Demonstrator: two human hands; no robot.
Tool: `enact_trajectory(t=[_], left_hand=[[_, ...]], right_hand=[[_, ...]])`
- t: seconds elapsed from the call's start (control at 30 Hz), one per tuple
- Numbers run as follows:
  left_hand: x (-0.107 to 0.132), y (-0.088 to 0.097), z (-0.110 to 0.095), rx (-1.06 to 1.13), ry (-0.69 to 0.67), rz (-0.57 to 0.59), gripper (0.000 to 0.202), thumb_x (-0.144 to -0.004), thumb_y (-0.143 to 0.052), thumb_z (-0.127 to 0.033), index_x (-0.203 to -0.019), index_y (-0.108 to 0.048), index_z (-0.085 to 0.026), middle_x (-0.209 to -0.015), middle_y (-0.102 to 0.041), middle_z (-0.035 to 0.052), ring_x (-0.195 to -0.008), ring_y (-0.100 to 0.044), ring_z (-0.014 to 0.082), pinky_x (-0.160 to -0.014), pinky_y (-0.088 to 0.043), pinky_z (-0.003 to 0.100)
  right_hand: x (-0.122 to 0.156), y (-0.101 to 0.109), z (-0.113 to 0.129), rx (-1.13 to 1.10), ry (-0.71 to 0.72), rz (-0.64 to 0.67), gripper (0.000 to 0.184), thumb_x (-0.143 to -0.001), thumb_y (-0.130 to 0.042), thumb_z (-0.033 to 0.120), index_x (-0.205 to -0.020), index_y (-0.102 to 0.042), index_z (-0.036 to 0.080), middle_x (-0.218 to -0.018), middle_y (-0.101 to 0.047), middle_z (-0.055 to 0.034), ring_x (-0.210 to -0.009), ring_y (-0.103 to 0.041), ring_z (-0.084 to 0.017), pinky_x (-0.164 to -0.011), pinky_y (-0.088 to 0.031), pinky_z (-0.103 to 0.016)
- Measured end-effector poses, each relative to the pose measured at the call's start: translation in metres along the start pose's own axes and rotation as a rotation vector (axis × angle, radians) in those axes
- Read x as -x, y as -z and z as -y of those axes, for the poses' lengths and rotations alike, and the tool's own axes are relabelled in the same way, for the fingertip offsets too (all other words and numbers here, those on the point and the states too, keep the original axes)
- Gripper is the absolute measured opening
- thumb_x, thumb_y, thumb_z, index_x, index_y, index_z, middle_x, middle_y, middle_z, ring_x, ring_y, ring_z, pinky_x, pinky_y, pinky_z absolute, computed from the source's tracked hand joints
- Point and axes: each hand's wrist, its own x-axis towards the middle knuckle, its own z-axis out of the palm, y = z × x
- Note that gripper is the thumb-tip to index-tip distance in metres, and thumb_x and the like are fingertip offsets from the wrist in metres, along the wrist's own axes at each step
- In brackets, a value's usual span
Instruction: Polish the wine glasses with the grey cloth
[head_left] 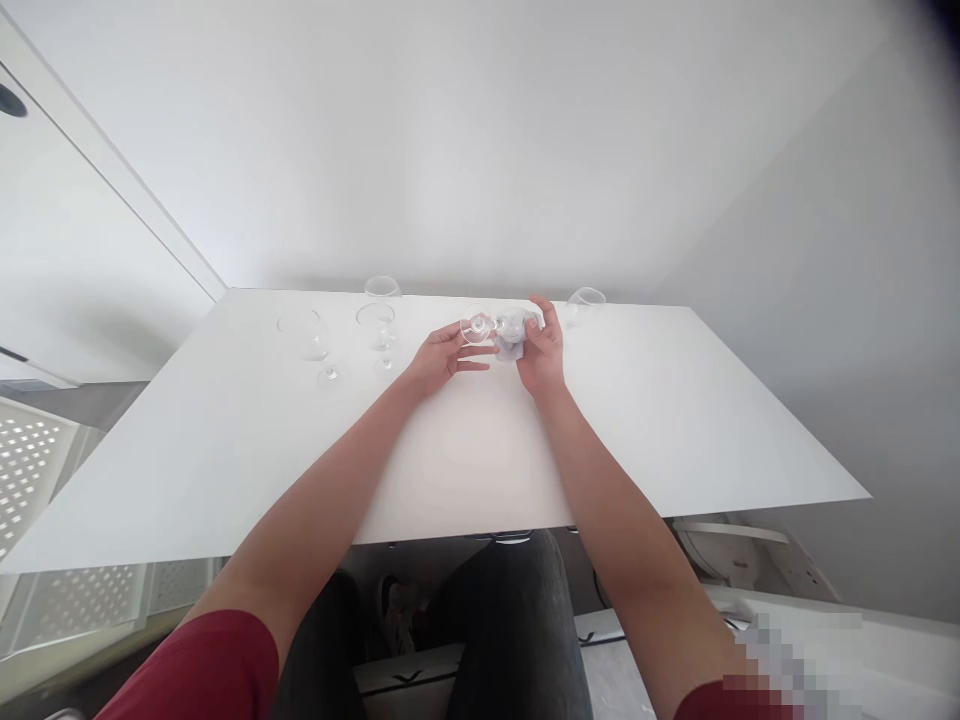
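Note:
A clear wine glass (477, 326) lies sideways in the air between my two hands, above the white table (465, 470). Its round foot points left and its bowl points right. My left hand (441, 358) grips it by the foot with the upper fingers, while the lower fingers stretch out beneath the stem. Around the bowl, my right hand (544, 350) presses a pale crumpled cloth (510, 350), thumb in front. Part of the bowl is hidden by the cloth and fingers.
Left of my hands stand several clear glasses: one stemmed glass (304, 335), another (376, 328) beside it, and one (382, 288) behind. Another glass (586, 300) is right of my right hand. A white wall (465, 150) rises behind the table.

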Motion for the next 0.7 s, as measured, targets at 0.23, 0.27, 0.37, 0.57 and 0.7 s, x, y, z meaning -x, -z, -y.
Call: enact_trajectory(t=[0.23, 0.27, 0.37, 0.57, 0.7], left_hand=[[0.006, 0.002, -0.012, 0.024, 0.366, 0.182, 0.057, -0.092, -0.07, -0.068, -0.107, -0.076, -0.013, -0.094, -0.078, 0.015, -0.07, -0.073, 0.0217, -0.07, -0.061, 0.037], [0.008, 0.001, -0.014, 0.007, 0.363, 0.206, 0.05, -0.09, -0.075, -0.061, -0.108, -0.076, -0.014, -0.094, -0.077, 0.014, -0.072, -0.073, 0.0212, -0.072, -0.06, 0.037], [0.012, 0.001, -0.017, -0.054, 0.33, 0.261, 0.038, -0.09, -0.08, -0.045, -0.111, -0.076, -0.014, -0.086, -0.073, 0.0085, -0.071, -0.072, 0.0193, -0.075, -0.059, 0.036], [0.01, 0.002, -0.016, -0.081, 0.329, 0.311, 0.025, -0.086, -0.078, -0.025, -0.109, -0.073, -0.016, -0.069, -0.051, -0.003, -0.059, -0.061, 0.0129, -0.076, -0.062, 0.037], [0.008, 0.002, -0.014, -0.061, 0.27, 0.241, 0.027, -0.092, -0.075, -0.038, -0.106, -0.074, -0.015, -0.065, -0.041, -0.0039, -0.053, -0.052, 0.0122, -0.058, -0.057, 0.031]], right_hand=[[0.001, -0.003, -0.002, 0.079, -0.046, 0.108, 0.069, -0.071, -0.091, 0.066, -0.118, -0.056, 0.031, -0.08, -0.059, 0.0038, -0.07, -0.058, -0.018, -0.07, -0.052, -0.034], [0.001, -0.004, -0.003, 0.086, -0.039, 0.102, 0.068, -0.072, -0.091, 0.067, -0.118, -0.057, 0.031, -0.08, -0.059, 0.0037, -0.07, -0.058, -0.018, -0.07, -0.052, -0.034], [0.001, -0.008, -0.004, 0.111, 0.01, 0.015, 0.059, -0.081, -0.08, 0.074, -0.116, -0.059, 0.031, -0.082, -0.058, 0.002, -0.074, -0.058, -0.018, -0.073, -0.053, -0.034], [0.005, -0.013, -0.002, 0.203, 0.144, -0.143, 0.047, -0.098, -0.059, 0.075, -0.109, -0.066, 0.031, -0.089, -0.059, -0.0023, -0.086, -0.061, -0.019, -0.08, -0.054, -0.033], [0.006, -0.012, -0.003, 0.237, 0.174, -0.21, 0.054, -0.098, -0.057, 0.077, -0.129, -0.06, 0.033, -0.092, -0.06, -0.0031, -0.086, -0.063, -0.021, -0.079, -0.057, -0.035]])
